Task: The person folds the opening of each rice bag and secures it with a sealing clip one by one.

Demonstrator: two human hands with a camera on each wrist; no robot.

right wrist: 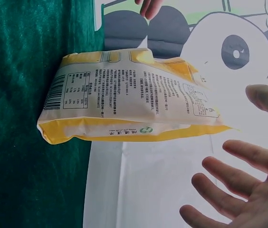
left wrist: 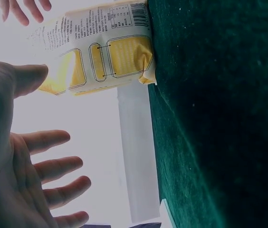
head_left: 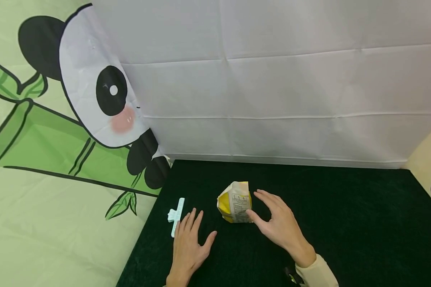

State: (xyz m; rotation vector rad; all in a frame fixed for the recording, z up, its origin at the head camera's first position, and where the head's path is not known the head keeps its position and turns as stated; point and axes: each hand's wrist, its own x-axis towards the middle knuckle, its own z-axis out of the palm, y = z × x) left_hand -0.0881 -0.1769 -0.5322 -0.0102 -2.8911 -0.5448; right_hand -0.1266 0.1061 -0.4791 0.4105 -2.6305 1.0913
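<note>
A yellow and white printed food bag stands upright on the dark green tabletop, its upper end narrowed and creased. My right hand is just right of the bag, thumb and fingers spread; in the right wrist view a gap separates the fingers from the bag. To the left lies a pale blue bag clip. My left hand is beside the clip with its fingers extended, and whether a fingertip touches the clip I cannot tell. The left wrist view shows that palm holding nothing.
The green cloth-covered table reaches back to a white hanging sheet. Along the left side hangs a light green cloth with a panda print. A cream cloth borders the right edge.
</note>
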